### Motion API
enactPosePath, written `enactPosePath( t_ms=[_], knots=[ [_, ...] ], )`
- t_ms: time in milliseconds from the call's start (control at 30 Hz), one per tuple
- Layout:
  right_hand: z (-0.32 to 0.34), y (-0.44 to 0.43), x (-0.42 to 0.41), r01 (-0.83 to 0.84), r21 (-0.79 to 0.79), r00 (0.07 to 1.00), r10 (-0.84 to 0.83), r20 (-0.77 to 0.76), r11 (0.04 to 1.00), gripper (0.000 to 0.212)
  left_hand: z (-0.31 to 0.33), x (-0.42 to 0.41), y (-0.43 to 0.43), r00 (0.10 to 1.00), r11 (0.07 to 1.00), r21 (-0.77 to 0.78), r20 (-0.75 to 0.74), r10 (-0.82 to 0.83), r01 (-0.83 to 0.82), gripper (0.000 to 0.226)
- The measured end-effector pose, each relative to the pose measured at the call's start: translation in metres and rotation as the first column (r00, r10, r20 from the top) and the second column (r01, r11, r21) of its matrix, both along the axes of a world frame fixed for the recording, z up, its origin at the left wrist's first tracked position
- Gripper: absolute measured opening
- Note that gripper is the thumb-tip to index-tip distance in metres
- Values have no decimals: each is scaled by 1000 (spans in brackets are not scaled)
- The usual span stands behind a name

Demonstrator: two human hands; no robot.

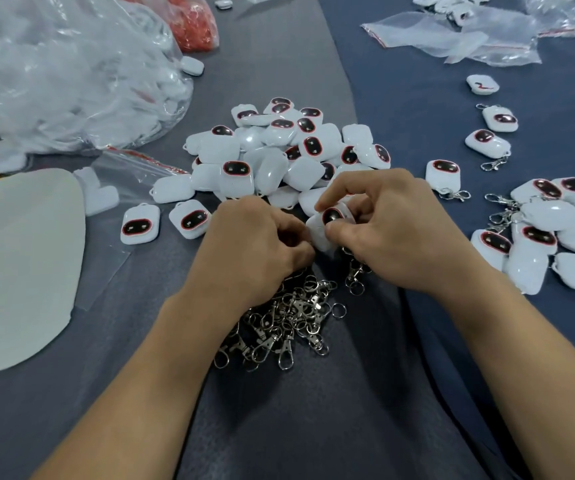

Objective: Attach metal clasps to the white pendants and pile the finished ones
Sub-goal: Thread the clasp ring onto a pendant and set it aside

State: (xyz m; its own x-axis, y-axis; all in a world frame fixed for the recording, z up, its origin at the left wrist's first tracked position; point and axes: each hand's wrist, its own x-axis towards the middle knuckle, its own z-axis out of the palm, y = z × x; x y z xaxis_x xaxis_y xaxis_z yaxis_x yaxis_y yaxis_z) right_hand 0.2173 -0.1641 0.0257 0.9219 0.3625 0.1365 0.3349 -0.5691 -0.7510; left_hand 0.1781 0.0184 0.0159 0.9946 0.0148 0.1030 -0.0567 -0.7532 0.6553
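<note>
Head camera is looking down on a dark table [314, 427]. Near centre, the right hand [393, 233] is pinching a white pendant [327, 221] between thumb and forefinger, dark face up. The left hand [255, 247] is curling tight beside the pendant's edge (whether it is gripping a clasp I cannot tell). A heap of metal clasps [286, 323] is lying at 6 o'clock from the hands, bare pendants [279, 150] are lying heaped at 12 o'clock, and finished pendants [549, 237] with clasps are sitting piled at 3 o'clock.
</note>
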Motion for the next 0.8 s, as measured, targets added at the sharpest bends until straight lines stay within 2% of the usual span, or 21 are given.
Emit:
enactPosePath(
  t_ms=[167,333,433,533,600,633,667,700,767,800],
  knots=[
    [-3,-2,3,-14,84,994,23,-108,996,16,2,-9,-10,994,979,204,112,-12,-11,9],
    [-8,2,2,17,200,972,31,-233,980,17,1,-14,-19,969,914,386,245,31,-127,15],
    [-8,4,2,92,365,924,57,-379,927,17,0,-16,-18,935,887,425,354,23,-183,13],
    [-6,3,4,187,487,857,101,-506,853,14,0,-16,-15,891,905,369,453,23,-212,13],
    [-4,2,5,220,520,828,124,-547,825,14,0,-16,-14,883,934,287,466,55,-210,9],
    [-4,2,5,234,535,816,136,-562,811,15,0,-15,-13,888,960,197,451,91,-199,5],
    [-3,0,6,249,553,802,151,-578,795,15,0,-14,-13,904,985,43,404,137,-169,1],
    [-2,0,6,264,570,786,169,-595,778,16,1,-11,-11,928,976,-165,321,188,-141,7],
    [-1,-1,7,298,602,748,210,-629,741,19,3,-6,-6,967,821,-555,105,230,-135,17],
    [-1,-1,7,314,618,727,236,-645,720,21,4,-4,-3,977,733,-665,19,211,-145,19]
  ],
)
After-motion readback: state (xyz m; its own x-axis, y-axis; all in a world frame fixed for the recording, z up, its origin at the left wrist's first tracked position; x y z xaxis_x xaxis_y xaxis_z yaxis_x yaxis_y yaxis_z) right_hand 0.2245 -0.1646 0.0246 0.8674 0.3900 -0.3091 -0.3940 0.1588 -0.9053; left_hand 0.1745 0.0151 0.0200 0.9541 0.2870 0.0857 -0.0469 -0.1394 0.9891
